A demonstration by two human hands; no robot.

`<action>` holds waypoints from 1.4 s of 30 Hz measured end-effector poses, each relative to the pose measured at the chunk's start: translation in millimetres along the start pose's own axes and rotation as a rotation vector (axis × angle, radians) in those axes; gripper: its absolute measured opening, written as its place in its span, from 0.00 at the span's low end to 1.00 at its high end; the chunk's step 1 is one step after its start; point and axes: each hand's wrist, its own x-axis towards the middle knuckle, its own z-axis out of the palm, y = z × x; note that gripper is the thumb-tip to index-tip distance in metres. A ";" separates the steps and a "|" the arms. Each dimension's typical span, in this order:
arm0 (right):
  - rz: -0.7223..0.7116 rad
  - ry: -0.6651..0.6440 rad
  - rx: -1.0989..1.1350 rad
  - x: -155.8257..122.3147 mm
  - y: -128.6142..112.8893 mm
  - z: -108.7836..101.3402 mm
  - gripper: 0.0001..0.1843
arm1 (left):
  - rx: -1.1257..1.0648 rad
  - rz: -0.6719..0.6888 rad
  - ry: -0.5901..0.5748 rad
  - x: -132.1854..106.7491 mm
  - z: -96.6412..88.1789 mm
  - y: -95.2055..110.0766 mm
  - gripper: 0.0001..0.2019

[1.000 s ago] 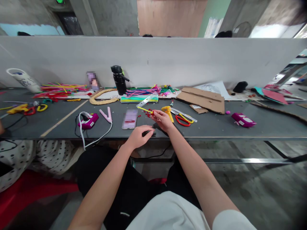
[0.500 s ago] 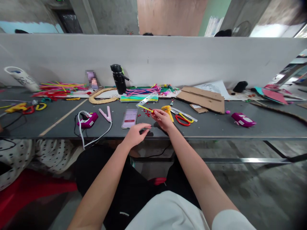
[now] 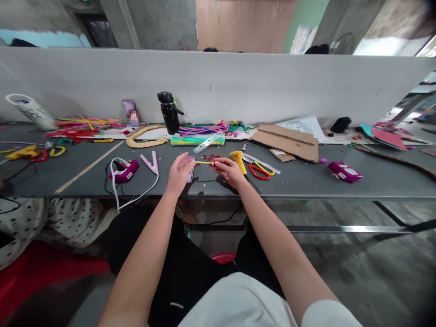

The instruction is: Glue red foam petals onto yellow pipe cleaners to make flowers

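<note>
My left hand (image 3: 179, 171) is raised over the phone (image 3: 190, 164) on the grey table (image 3: 306, 179). Its fingers pinch one end of a thin yellow pipe cleaner (image 3: 203, 162). My right hand (image 3: 229, 170) pinches the other end, where a red bit shows. The yellow piece is stretched level between both hands. Small red beads (image 3: 211, 157) lie scattered on the table just behind it.
A yellow glue gun (image 3: 238, 159), red scissors (image 3: 259, 170) and a clear ruler (image 3: 206, 143) lie near the right hand. A pink tool (image 3: 151, 162), a magenta charger with white cable (image 3: 125, 170), a black bottle (image 3: 169, 112), cardboard (image 3: 288, 139) and pipe cleaners (image 3: 81, 125) are around. A person in dotted fabric (image 3: 20, 222) sits left.
My left hand left the dark object at the table's front edge, rose forward and took the free end of the yellow pipe cleaner. My right hand lowered it level.
</note>
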 end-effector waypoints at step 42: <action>-0.014 -0.097 -0.074 -1.5 6.0 0.1 0.23 | -0.034 -0.098 -0.070 -1.6 37.1 -10.9 0.21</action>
